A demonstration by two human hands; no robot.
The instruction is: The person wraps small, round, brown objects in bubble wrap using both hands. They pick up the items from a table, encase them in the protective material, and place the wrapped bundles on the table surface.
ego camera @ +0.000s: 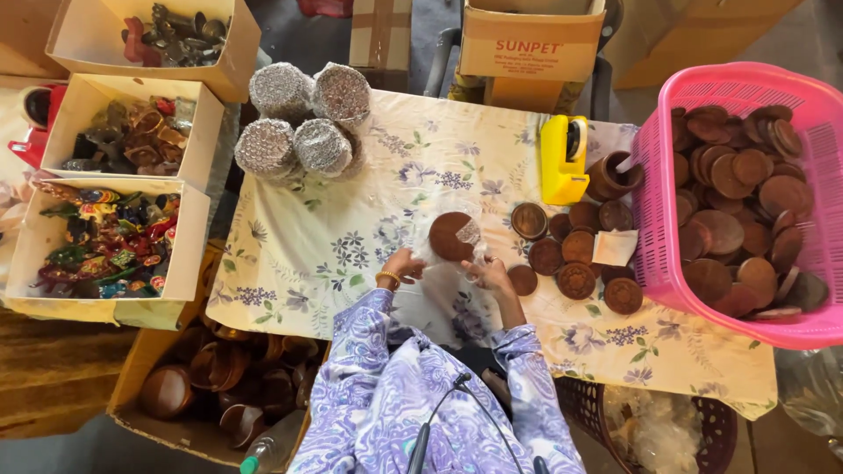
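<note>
- Left hand (403, 264) and right hand (486, 272): both gripping clear wrap (470, 235) around brown clay disc (450, 236).
- Disc sits mid-worktop (351, 211), over floral cloth.
- Pink basket (817, 114) of discs at right.

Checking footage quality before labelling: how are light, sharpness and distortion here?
Head view: soft, even daylight; faint shadows; sharp round brown clay disc between left hand and right hand; wide-angle bending at pink plastic basket; dim lower-left corner.

Pink basket (821, 105); brown discs (733, 175); floral cloth (299, 254); tape dispenser (562, 162), seemingly yellow.
</note>
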